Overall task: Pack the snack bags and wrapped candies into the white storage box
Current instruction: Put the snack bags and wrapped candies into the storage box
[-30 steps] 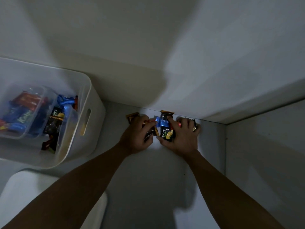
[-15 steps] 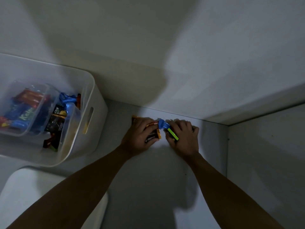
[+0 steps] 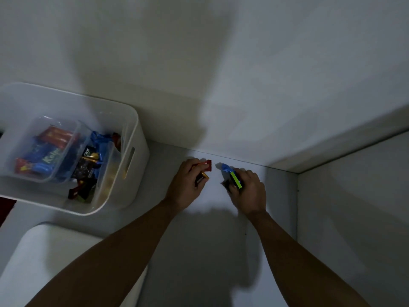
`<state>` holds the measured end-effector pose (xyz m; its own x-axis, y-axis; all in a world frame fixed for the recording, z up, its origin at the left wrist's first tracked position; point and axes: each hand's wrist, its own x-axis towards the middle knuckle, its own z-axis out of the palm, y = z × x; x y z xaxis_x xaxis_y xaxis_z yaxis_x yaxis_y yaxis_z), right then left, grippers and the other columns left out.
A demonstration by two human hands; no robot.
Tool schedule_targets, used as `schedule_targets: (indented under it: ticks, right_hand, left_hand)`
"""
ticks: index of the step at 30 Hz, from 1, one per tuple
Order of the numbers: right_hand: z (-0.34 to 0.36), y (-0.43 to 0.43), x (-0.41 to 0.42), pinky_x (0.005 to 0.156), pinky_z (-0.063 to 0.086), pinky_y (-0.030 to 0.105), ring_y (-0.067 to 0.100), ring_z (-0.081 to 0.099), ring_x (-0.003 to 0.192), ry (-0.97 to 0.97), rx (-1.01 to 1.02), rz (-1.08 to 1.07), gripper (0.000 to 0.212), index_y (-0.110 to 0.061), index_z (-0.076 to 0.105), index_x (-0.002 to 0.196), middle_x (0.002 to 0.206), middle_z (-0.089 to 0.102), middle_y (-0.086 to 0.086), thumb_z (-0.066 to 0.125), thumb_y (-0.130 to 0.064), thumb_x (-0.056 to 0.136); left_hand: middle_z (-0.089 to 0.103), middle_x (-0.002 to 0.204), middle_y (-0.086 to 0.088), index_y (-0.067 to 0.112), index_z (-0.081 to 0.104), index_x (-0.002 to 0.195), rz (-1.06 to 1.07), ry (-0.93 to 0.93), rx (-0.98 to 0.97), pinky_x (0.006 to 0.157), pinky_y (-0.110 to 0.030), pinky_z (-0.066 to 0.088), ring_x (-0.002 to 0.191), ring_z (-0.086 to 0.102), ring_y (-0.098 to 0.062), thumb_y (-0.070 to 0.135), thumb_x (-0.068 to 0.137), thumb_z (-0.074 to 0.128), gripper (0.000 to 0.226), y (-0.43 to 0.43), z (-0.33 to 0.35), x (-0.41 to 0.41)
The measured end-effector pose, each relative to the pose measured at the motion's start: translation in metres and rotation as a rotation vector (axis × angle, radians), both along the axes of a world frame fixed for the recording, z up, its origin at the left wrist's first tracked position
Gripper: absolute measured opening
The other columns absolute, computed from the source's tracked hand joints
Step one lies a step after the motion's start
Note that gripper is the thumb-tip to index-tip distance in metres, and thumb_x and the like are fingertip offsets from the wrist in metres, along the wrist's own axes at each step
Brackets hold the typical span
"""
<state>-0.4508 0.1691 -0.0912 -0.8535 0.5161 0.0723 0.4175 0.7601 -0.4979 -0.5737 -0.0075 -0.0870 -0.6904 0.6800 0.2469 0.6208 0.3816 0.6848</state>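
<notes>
My left hand (image 3: pixel 184 187) grips a bunch of wrapped candies (image 3: pixel 204 168), red and gold ends sticking out past the fingers. My right hand (image 3: pixel 249 191) grips other candies (image 3: pixel 231 175), a blue wrapper and a bright green strip showing. Both hands are over the white surface near the back wall, a small gap between them. The white storage box (image 3: pixel 135 134) stands to the left, apart from both hands. Inside it, clear inner trays hold red and blue snack bags (image 3: pixel 47 149) and dark wrapped candies (image 3: pixel 87 165).
A white rounded lid or stool top (image 3: pixel 44 258) lies at the lower left, in front of the box. A white side panel (image 3: pixel 354 207) closes the space on the right. The back wall rises right behind the hands. The scene is dim.
My hands, pressed together over one pile of candies a second ago, have drawn apart, each holding its own share. The view has shifted slightly; the box has not moved.
</notes>
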Motion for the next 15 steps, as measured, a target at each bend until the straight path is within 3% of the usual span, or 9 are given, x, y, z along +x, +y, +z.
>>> schedule_targets:
  ticks: [4, 7, 11, 15]
  right_hand:
    - [0.025, -0.010, 0.010, 0.073, 0.051, 0.040, 0.025, 0.061, 0.091, 0.036, -0.144, -0.138, 0.039, -0.024, 0.065, 0.121, 0.095, 0.064, 0.000, 0.070, -0.035, 0.083]
    - [0.056, -0.021, 0.006, 0.076, 0.052, 0.041, 0.022, 0.060, 0.089, 0.133, -0.245, -0.192, 0.035, -0.029, 0.065, 0.118, 0.093, 0.062, -0.002, 0.071, -0.031, 0.084]
    - [0.111, -0.036, -0.015, 0.079, 0.054, 0.039, 0.020, 0.062, 0.090, 0.326, -0.310, -0.185, 0.032, -0.026, 0.067, 0.117, 0.097, 0.065, 0.000, 0.071, -0.025, 0.085]
    - [0.170, -0.067, -0.049, 0.082, 0.055, 0.034, 0.016, 0.065, 0.091, 0.467, -0.388, -0.168, 0.032, -0.023, 0.068, 0.117, 0.100, 0.068, -0.002, 0.069, -0.022, 0.086]
  left_hand:
    - [0.051, 0.125, -0.003, 0.012, 0.063, 0.122, 0.056, -0.043, 0.065, 0.099, -0.034, 0.049, 0.117, 0.054, -0.020, 0.011, 0.084, 0.074, 0.040, -0.004, 0.029, 0.020]
    - [0.050, 0.121, 0.001, 0.012, 0.063, 0.121, 0.099, -0.058, 0.174, 0.098, -0.029, 0.049, 0.114, 0.055, -0.017, 0.010, 0.083, 0.075, 0.040, -0.003, 0.062, 0.029]
    - [0.056, 0.115, -0.010, 0.006, 0.066, 0.116, 0.205, -0.041, 0.321, 0.090, -0.004, 0.040, 0.101, 0.049, 0.003, 0.005, 0.078, 0.078, 0.039, -0.006, 0.124, 0.027]
    - [0.058, 0.114, -0.013, 0.002, 0.065, 0.115, 0.303, 0.051, 0.508, 0.090, -0.007, 0.043, 0.102, 0.054, -0.004, 0.005, 0.077, 0.081, 0.041, -0.040, 0.183, 0.010]
